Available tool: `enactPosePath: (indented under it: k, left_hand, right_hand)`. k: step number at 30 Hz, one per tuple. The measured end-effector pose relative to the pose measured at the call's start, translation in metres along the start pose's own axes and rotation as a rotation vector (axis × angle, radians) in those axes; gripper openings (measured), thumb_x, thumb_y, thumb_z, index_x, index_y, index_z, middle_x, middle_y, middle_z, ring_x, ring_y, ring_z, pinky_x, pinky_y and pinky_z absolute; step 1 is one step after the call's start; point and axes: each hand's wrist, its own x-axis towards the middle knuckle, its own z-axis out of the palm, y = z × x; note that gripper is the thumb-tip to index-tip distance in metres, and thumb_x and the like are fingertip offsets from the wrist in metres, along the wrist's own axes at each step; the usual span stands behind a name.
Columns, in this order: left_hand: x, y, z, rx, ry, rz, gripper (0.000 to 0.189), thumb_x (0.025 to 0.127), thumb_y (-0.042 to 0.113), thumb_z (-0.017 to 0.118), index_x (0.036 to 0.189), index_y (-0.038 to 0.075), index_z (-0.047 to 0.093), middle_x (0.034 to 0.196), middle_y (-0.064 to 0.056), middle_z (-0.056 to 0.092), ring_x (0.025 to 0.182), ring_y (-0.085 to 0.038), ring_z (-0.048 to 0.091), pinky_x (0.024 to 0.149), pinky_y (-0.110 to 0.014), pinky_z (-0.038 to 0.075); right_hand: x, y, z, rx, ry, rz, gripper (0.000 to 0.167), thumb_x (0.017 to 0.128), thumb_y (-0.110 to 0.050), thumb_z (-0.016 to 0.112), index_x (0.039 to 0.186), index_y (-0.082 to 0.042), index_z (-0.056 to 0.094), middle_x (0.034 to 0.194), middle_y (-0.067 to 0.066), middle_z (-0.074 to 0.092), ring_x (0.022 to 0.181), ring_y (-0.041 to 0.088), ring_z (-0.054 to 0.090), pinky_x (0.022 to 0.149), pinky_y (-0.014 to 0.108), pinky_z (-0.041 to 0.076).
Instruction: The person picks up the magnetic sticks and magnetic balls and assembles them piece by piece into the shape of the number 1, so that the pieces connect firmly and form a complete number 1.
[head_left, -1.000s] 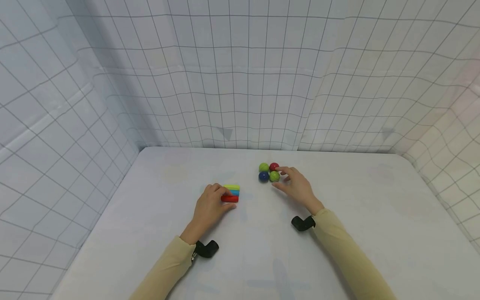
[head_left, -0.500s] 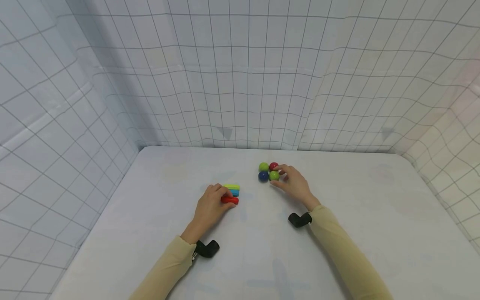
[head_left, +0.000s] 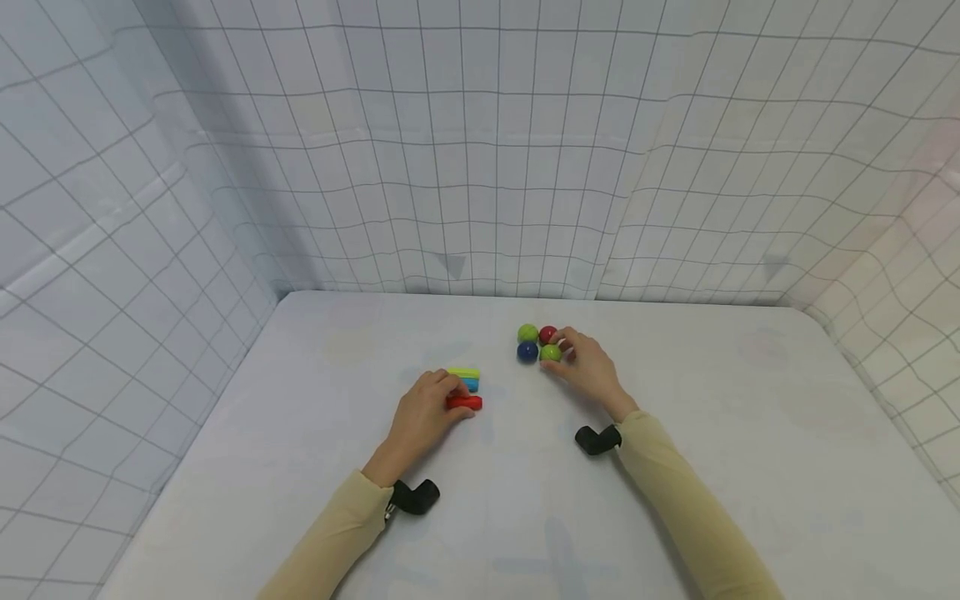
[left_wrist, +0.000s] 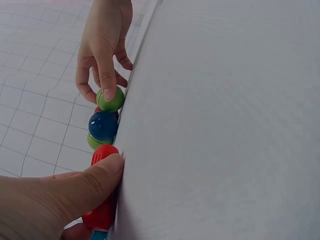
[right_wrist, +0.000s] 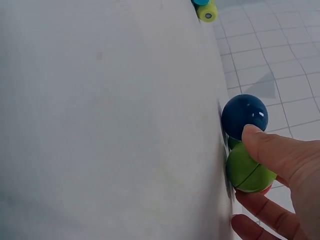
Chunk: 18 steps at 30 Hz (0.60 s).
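Note:
My left hand [head_left: 426, 412] pinches a short red plastic cylinder [left_wrist: 102, 215] between thumb and fingers; grooves mark its end in the left wrist view. Just behind it lie a blue cylinder [head_left: 471, 385] and a yellow-green cylinder [head_left: 463, 372], partly covered by my fingers. To the right, my right hand [head_left: 592, 375] pinches a green ball [right_wrist: 246, 167] with a seam line, thumb on its near side. Beside that ball sit a shiny dark blue ball [right_wrist: 245, 116], a red ball [head_left: 547, 334] and a second green ball [head_left: 527, 333], bunched together.
Everything stands on a white table [head_left: 517, 500], whose far edge runs close behind the balls. White sheeting with a grid of lines [head_left: 480, 167] surrounds the table at the back and both sides. Black wrist devices [head_left: 415, 497] extend below both hands.
The left thumb has closed on the red cylinder, which has come away from the blue one, slightly nearer and rightward. My right fingers have closed in on the near green ball, which has shifted slightly.

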Motion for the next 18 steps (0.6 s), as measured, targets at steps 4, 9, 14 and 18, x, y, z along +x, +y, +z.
enactPosePath:
  k: [4, 9, 14, 18]
  left_hand:
    - [0.000, 0.001, 0.002, 0.011, -0.010, -0.009, 0.029, 0.068, 0.025, 0.085, 0.087, 0.012, 0.067, 0.078, 0.005, 0.053, 0.072, -0.013, 0.047, 0.061, -0.028, 0.042]
    - [0.000, 0.003, 0.003, 0.017, -0.029, -0.018, 0.030, 0.069, 0.026, 0.085, 0.091, 0.010, 0.071, 0.077, 0.005, 0.050, 0.069, -0.011, 0.046, 0.060, -0.026, 0.042]
    - [0.000, 0.006, 0.003, 0.005, -0.049, -0.016, 0.031, 0.072, 0.027, 0.084, 0.094, 0.007, 0.074, 0.076, 0.004, 0.049, 0.066, -0.011, 0.042, 0.059, -0.025, 0.038]
    - [-0.001, 0.007, 0.005, -0.011, -0.052, -0.029, 0.032, 0.073, 0.026, 0.083, 0.095, 0.005, 0.074, 0.079, 0.003, 0.051, 0.068, -0.011, 0.043, 0.060, -0.025, 0.038]
  right_hand:
    - [-0.001, 0.002, 0.001, 0.016, 0.009, 0.010, 0.041, 0.082, -0.029, 0.076, 0.113, -0.012, 0.056, 0.102, 0.010, 0.064, 0.090, 0.025, 0.058, 0.073, 0.042, 0.047]
    - [-0.005, 0.003, 0.001, 0.031, 0.018, 0.000, 0.041, 0.082, -0.028, 0.076, 0.113, -0.011, 0.056, 0.100, 0.010, 0.064, 0.091, 0.026, 0.057, 0.075, 0.043, 0.046]
    - [-0.009, 0.004, 0.003, 0.058, 0.023, -0.003, 0.040, 0.081, -0.027, 0.076, 0.112, -0.010, 0.056, 0.098, 0.010, 0.063, 0.093, 0.027, 0.055, 0.078, 0.044, 0.045]
    - [-0.012, 0.005, 0.003, 0.070, 0.032, -0.008, 0.040, 0.081, -0.025, 0.077, 0.111, -0.009, 0.056, 0.097, 0.009, 0.062, 0.094, 0.027, 0.055, 0.081, 0.043, 0.044]
